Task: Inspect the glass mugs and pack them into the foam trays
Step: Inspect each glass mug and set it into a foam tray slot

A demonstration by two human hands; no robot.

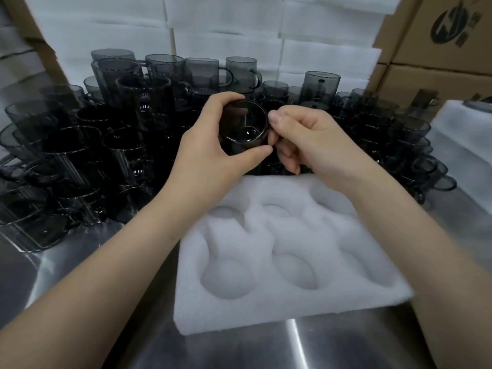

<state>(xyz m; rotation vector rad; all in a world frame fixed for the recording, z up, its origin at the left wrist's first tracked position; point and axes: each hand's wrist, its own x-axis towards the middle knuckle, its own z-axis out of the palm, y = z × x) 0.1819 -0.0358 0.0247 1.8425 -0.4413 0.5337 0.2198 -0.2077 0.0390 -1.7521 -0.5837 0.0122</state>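
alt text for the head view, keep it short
A left hand and right hand hold a smoky glass mug end-on to the camera, over the far edge of an empty white foam tray on a steel table. Dozens of matching mugs crowd behind, before stacked foam sheets and cardboard boxes.

A packing workshop — stacked cartons (436, 35), foam sheets (226, 25), massed mugs (111, 123).

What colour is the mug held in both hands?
Smoky dark grey glass mug, seen in the head view.

Cardboard boxes (426, 75) by a steel tabletop (332, 350)
Boxes, one showing a dark logo (452, 22), are sitting stacked at the far right corner; the tabletop is gleaming.
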